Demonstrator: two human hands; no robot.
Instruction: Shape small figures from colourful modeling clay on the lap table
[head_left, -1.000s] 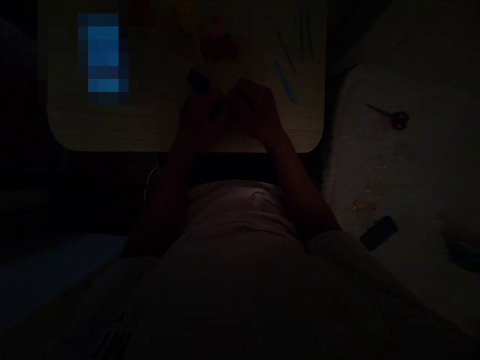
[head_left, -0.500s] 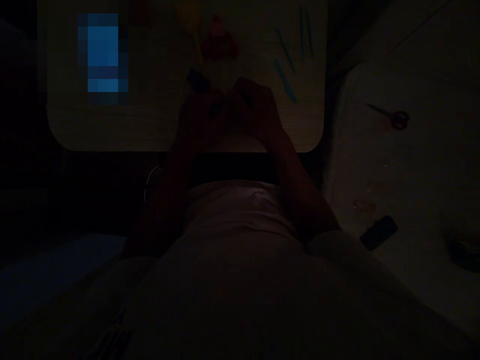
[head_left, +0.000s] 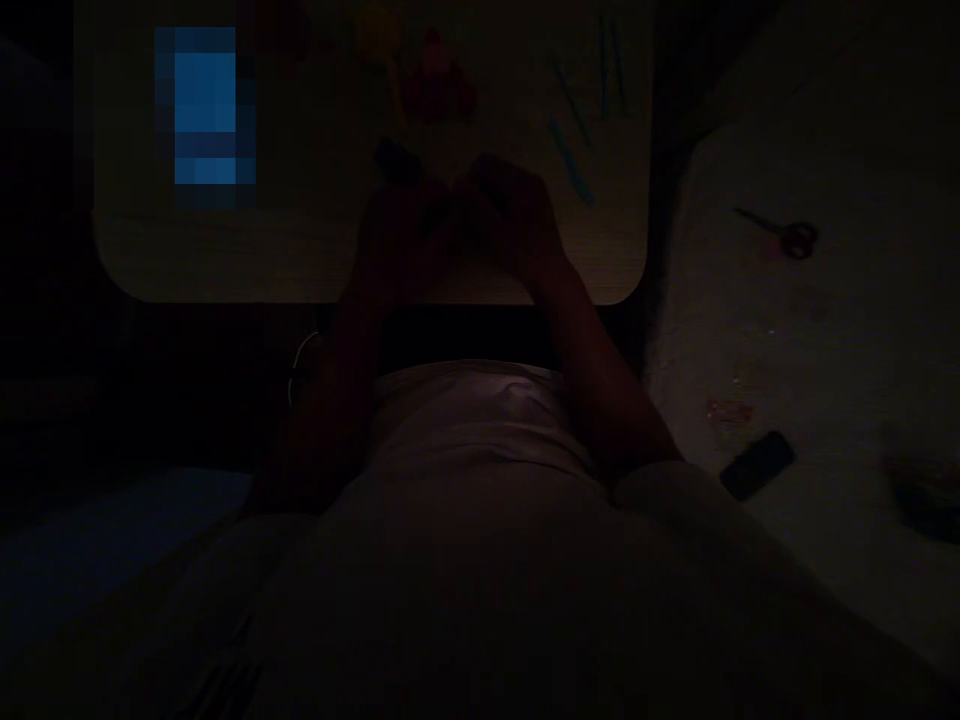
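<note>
The view is very dark. My left hand (head_left: 401, 225) and my right hand (head_left: 514, 210) meet over the near part of a wooden table (head_left: 225, 265). Both have their fingers curled inward, with the fingertips close together. Whatever lies between them is too dark to make out. A small dark lump (head_left: 395, 160) sits just beyond my left hand. Farther back are a red, lumpy piece with a pink top (head_left: 439, 90) and a yellow piece with a stalk (head_left: 380, 45). To the right of my right hand lies a blue modelling knife (head_left: 571, 163).
Several thin blue sticks (head_left: 604, 65) lie at the table's far right. A pixelated blue patch (head_left: 205, 100) covers the upper left. On a pale surface to the right are scissors (head_left: 796, 240), a small reddish wrapper (head_left: 729, 410) and a dark rectangular object (head_left: 757, 466).
</note>
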